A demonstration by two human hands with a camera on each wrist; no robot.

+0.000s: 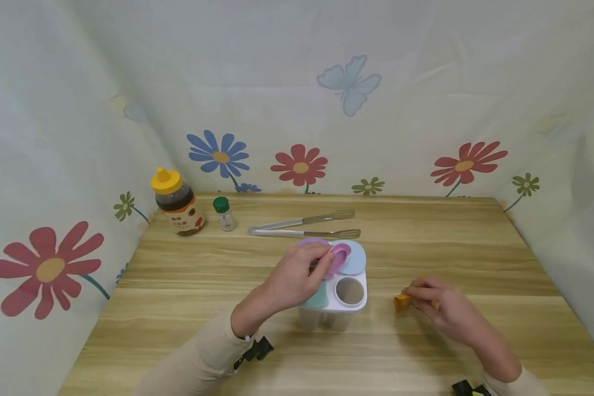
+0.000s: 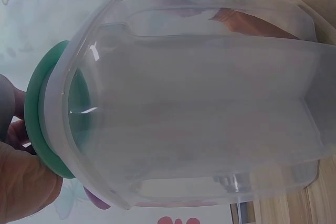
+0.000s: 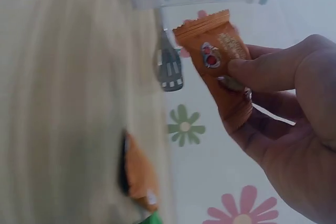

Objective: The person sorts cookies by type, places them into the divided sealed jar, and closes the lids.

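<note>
A clear four-cup container [image 1: 335,300] stands mid-table, its translucent wall [image 2: 210,108] filling the left wrist view. My left hand [image 1: 297,275] grips a pink lid [image 1: 339,257] at the back left cup. A blue lid [image 1: 353,258] covers the back right cup, a green lid [image 1: 318,298] [image 2: 37,124] the front left, and the front right cup [image 1: 350,291] stands uncovered. To the right of the container, my right hand [image 1: 438,305] pinches a small orange wrapped candy [image 1: 402,301] [image 3: 220,66] just above the table.
Metal tongs [image 1: 304,226] lie behind the container. A honey bottle with a yellow cap [image 1: 177,202] and a small green-capped jar [image 1: 224,213] stand at the back left. Another orange wrapper [image 3: 137,174] lies on the wood. Flowered cloth walls [image 1: 297,99] enclose the table.
</note>
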